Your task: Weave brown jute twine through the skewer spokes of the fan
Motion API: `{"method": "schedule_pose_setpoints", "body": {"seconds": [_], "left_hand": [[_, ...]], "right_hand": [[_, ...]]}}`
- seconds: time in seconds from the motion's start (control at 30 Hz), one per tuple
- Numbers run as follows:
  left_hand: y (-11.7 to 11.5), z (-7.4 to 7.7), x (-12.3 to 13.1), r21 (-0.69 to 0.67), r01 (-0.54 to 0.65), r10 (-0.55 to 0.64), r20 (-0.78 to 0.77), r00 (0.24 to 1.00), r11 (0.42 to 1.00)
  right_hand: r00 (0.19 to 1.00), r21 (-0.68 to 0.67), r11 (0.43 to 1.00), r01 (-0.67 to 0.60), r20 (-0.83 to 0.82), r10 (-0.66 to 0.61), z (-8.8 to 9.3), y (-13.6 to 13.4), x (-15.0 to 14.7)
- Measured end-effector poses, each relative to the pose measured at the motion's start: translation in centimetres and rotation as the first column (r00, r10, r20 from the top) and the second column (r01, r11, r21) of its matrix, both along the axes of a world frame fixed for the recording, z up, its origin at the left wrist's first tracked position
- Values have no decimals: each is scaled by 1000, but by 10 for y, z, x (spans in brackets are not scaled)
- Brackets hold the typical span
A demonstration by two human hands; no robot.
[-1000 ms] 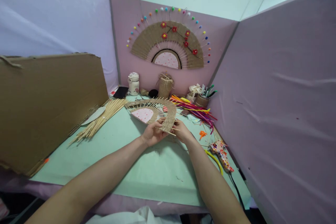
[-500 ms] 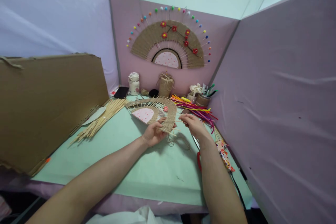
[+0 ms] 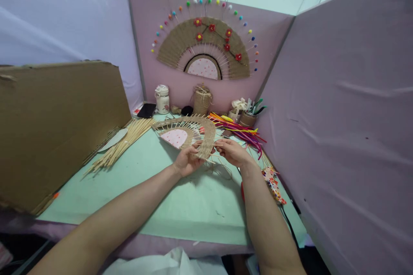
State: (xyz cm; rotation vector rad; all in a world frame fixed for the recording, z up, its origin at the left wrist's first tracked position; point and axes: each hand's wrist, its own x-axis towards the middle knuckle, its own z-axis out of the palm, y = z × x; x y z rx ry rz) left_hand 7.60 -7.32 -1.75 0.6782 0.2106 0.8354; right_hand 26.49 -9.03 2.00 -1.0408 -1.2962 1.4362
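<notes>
A half-round fan of woven twine on thin sticks (image 3: 209,134), with a pink dotted centre, is held above the table. My left hand (image 3: 188,161) grips its lower right part, fingers partly behind the weave. At the fan's right edge, my right hand (image 3: 230,151) has its fingers pinched together close to the stick ends; whether they hold twine or a stick is too small to tell. Loose twine (image 3: 226,171) hangs in loops below the fan, between the hands.
Bundled sticks (image 3: 124,142) lie left beside a cardboard sheet (image 3: 64,124). Behind are a white bottle (image 3: 162,99), a twine-wrapped jar (image 3: 202,101) and a pen pot (image 3: 248,118). Coloured pipe cleaners (image 3: 245,132) and a patterned glue gun (image 3: 274,185) lie right.
My right hand has moved left, up against the fan's right edge. My left hand keeps its grip on the fan. The whole view has shifted slightly.
</notes>
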Motion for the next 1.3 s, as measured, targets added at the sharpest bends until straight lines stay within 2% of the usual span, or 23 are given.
{"method": "schedule_pose_setpoints", "body": {"seconds": [0.23,0.3,0.33,0.37,0.4,0.43,0.47,0.5,0.53,0.57,0.63,0.67,0.8,0.9,0.97,1.03,1.1,1.3], "left_hand": [[-1,1,1,8,3,-3,7,1000,1000],[-1,1,1,1,-4,4,0,1000,1000],[-2,2,1,-5,-9,9,-2,1000,1000],[-2,3,1,-12,-12,12,-4,1000,1000],[-2,3,1,-18,-12,12,-5,1000,1000],[-3,4,1,-25,-11,11,-5,1000,1000],[-3,4,1,-30,-11,11,-5,1000,999],[-3,5,1,-34,-12,12,-6,1000,999],[-3,4,1,-37,-12,12,-8,1000,999],[-3,4,1,-41,-15,15,-9,1000,999],[-3,3,1,-47,-17,17,-10,1000,999],[-2,2,1,-50,-16,16,-8,1000,999],[-2,-1,2,-54,-7,8,9,1000,999],[-3,-2,3,-74,-5,7,18,1000,997],[-4,-3,3,-83,2,0,28,1000,997],[-4,-3,3,-73,16,-13,41,999,997],[-4,-4,3,-63,28,-25,49,998,998],[-2,-6,2,-89,18,-14,52,999,996]], "right_hand": [[1000,-3,1000,-12,-10,12,1,-2,-3],[995,44,997,68,67,-71,-1,0,4],[975,92,983,158,140,-170,-3,2,9],[925,169,947,273,225,-306,-6,5,15],[821,280,873,400,313,-477,-8,8,21],[672,413,764,496,375,-639,-11,11,26],[521,533,656,535,402,-752,-14,14,30],[420,604,594,531,422,-804,-16,16,33],[376,630,586,509,450,-810,-18,18,34],[383,612,625,485,493,-781,-20,20,33],[464,515,729,451,563,-684,-21,21,26],[506,486,754,441,559,-656,-21,21,22],[679,486,741,464,343,-649,-18,19,5],[835,273,841,467,178,-521,-17,17,2],[919,106,916,386,42,-392,-17,15,1],[963,13,964,264,-62,-263,-16,14,-1],[985,-29,989,148,-89,-150,-14,10,-6],[996,-57,996,-68,-60,65,-6,-4,-17]]}}
